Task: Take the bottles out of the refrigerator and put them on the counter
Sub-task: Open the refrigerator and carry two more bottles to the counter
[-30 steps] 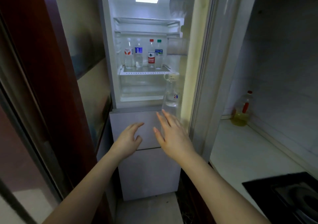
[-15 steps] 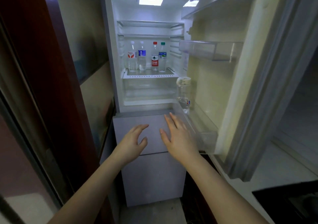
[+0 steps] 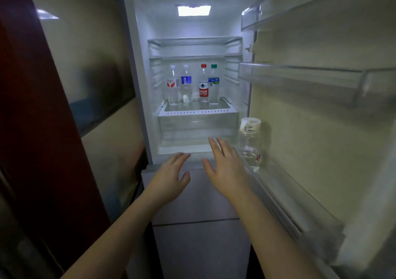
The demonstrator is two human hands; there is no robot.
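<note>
Both hands have risen since half a second ago, from in front of the grey lower drawer to the bottom lip of the open refrigerator compartment, and the door stands swung wider to the right.

Four clear plastic water bottles stand upright in a row at the back edge of the white perforated shelf (image 3: 198, 113): a white-capped bottle with a red-and-white label (image 3: 173, 85) at the left end, a white-capped bottle with a blue label (image 3: 186, 84) just beside it, a red-capped bottle with a white-and-red label (image 3: 203, 84), and a green-capped bottle with a blue-and-white label (image 3: 214, 84) at the right end. A fifth, wider clear bottle with a broad white cap (image 3: 249, 143) stands upright in the bottom door rack (image 3: 285, 195), near its inner end.

The right hand (image 3: 227, 167) is held palm down, its fingers (image 3: 216, 148) straight and spread, tips over the front lip of the compartment, holding nothing. The left hand (image 3: 171, 177) is just beside it and slightly lower, fingers loosely spread with a slight curl, thumb out, also holding nothing. Both forearms reach up from the lower edge of the view.

A clear crisper drawer (image 3: 198, 126) sits under the shelf. A dark red door frame (image 3: 42, 118) runs down the left.
</note>
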